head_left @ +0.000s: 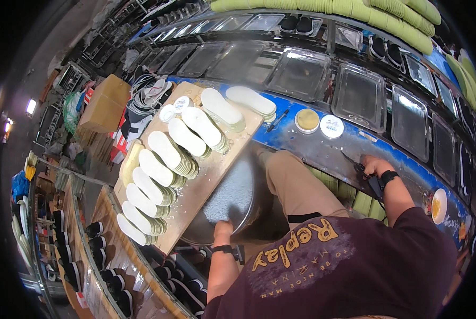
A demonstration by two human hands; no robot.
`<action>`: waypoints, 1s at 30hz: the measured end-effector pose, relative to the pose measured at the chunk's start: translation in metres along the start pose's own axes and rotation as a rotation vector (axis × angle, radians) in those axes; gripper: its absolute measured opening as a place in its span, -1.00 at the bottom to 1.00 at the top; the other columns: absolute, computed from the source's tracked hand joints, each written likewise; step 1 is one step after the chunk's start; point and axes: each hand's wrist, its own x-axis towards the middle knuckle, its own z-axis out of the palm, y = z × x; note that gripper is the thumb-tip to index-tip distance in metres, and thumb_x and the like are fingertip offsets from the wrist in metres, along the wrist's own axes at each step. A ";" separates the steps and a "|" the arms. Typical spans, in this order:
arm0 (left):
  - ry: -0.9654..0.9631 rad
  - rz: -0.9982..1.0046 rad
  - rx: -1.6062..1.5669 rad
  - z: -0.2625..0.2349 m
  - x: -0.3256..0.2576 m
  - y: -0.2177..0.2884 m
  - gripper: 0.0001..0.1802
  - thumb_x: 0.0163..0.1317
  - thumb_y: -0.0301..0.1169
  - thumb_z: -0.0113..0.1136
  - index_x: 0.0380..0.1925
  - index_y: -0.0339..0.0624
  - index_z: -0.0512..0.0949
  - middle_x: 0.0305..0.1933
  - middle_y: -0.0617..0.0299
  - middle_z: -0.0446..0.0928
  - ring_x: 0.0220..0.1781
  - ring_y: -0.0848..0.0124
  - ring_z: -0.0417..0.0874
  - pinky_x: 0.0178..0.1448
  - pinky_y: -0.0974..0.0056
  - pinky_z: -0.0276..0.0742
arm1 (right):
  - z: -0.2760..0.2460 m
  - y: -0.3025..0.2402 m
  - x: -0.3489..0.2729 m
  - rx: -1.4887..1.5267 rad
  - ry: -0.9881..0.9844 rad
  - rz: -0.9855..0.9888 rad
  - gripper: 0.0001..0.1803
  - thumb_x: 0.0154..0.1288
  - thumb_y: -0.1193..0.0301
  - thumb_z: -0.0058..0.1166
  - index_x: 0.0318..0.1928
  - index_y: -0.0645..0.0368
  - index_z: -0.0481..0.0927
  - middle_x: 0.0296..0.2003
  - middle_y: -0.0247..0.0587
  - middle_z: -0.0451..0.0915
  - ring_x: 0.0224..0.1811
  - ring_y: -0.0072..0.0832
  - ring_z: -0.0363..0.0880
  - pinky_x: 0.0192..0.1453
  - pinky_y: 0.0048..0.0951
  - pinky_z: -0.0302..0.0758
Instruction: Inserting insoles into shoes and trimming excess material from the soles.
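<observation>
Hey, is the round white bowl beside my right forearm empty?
Not empty: yellow material shows inside the round white bowl. How deep it goes, I cannot tell.

The left of 2 fisheye cameras, worn side by side on a person's head, looked steeply down and forward over the wearer's dark shirt (349, 266), which was nearest the lens at lower right. Beyond it, at middle range, came the left hand (223, 228), a pale board (210, 178) and the right hand (375, 165). Metal trays (298, 73) stretched farther off, their rows bending along the top and right.
</observation>
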 end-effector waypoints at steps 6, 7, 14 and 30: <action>-0.003 -0.007 -0.046 -0.012 -0.018 0.017 -0.46 0.26 -0.04 0.08 -0.11 -0.37 0.61 0.09 -0.25 0.50 0.21 -0.08 0.48 0.26 0.06 0.40 | 0.007 0.018 0.015 0.035 -0.031 -0.013 -0.61 -0.28 0.45 0.41 -0.33 0.39 0.66 -0.41 -0.03 0.67 -0.42 -0.24 0.63 -0.39 -0.18 0.52; -0.015 -0.008 -0.058 -0.016 -0.022 0.020 -0.45 0.25 -0.03 0.08 -0.10 -0.38 0.60 0.10 -0.26 0.50 0.21 -0.08 0.48 0.26 0.06 0.40 | 0.008 0.021 0.019 0.044 -0.044 0.013 -0.61 -0.28 0.46 0.42 -0.34 0.39 0.67 -0.42 -0.05 0.67 -0.43 -0.24 0.63 -0.40 -0.18 0.52; -0.026 -0.040 -0.010 -0.008 -0.011 0.003 -0.50 0.30 -0.03 0.04 -0.03 -0.22 0.61 0.13 -0.11 0.53 0.20 0.00 0.53 0.26 0.06 0.43 | 0.010 0.013 0.030 -0.003 -0.050 0.022 -0.66 -0.28 0.55 0.47 -0.38 0.33 0.66 -0.48 -0.18 0.63 -0.43 -0.37 0.57 -0.41 -0.22 0.48; -0.041 -0.073 -0.031 -0.025 -0.032 0.024 -0.50 0.28 -0.02 0.04 -0.07 -0.19 0.65 0.10 -0.11 0.55 0.19 0.01 0.54 0.25 0.06 0.44 | 0.018 0.031 0.039 0.053 0.002 0.015 -0.74 -0.28 0.60 0.42 -0.44 0.31 0.66 -0.56 -0.25 0.60 -0.54 -0.41 0.53 -0.54 -0.27 0.41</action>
